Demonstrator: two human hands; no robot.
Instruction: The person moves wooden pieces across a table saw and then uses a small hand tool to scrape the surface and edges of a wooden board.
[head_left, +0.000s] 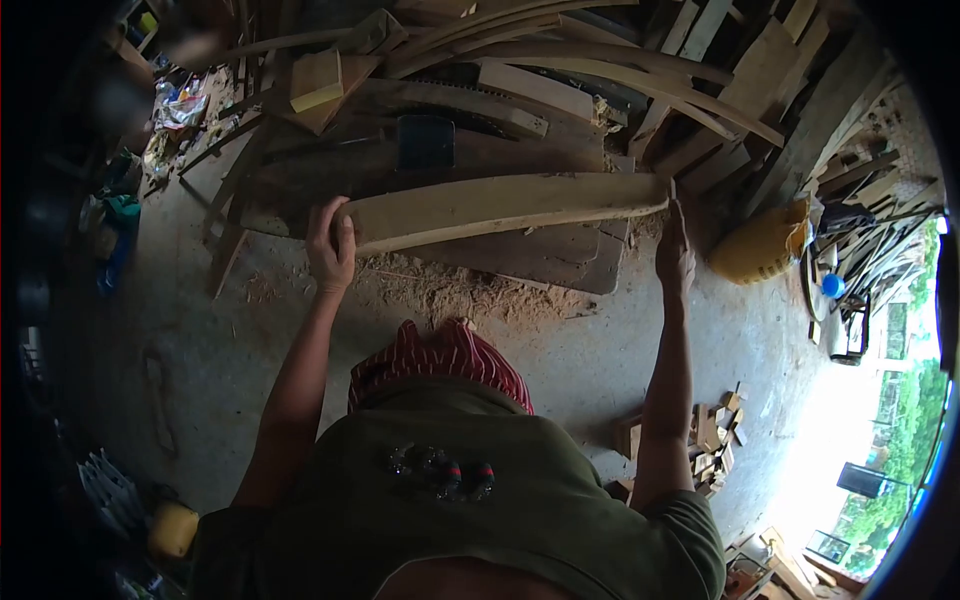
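Observation:
A long, slightly curved wooden plank (500,208) spans the middle of the view above a low wooden work surface (570,255). At its left end is my left hand (331,240), thumb on the near side and fingers wrapped round the end. My right hand (676,245) is at the other end, its fingers stretched along or against the plank's tip. Whether the right fingers grip the wood or only press on it is hard to see. Sawdust and shavings (450,290) lie on the floor just below the plank.
Curved boards (560,65) and timber are piled behind the work surface. On the right are a yellow container (762,245) and a blue round object (833,286). Small wood blocks (708,435) lie near my right forearm. A yellow object (173,529) is at the lower left.

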